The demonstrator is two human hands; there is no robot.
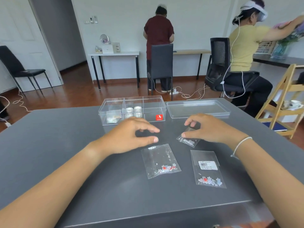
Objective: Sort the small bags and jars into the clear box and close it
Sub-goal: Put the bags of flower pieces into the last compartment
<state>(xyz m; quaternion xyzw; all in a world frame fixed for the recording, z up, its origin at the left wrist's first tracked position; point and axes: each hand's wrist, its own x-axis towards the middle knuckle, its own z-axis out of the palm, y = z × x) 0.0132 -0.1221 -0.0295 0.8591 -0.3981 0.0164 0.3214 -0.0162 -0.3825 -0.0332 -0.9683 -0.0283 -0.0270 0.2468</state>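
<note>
Right hand point(212, 129) pinching small bag point(188, 141) off tabletop point(65, 153); left hand point(131, 134) grip released, empty. Next, likely: lift bag into clear box point(131, 110).

A person's right hand point(212, 129) pinches a small bag point(188, 140) of pale beads just above a dark grey table point(65, 145), while the left hand point(131, 135) hovers beside it with fingers curled and empty. Two larger bags point(160, 161) point(208, 168) lie flat nearer the camera. Behind the hands stands the clear box point(133, 110), jars point(133, 111) in its middle compartment, its lid point(197, 108) resting alongside to the right.
</note>
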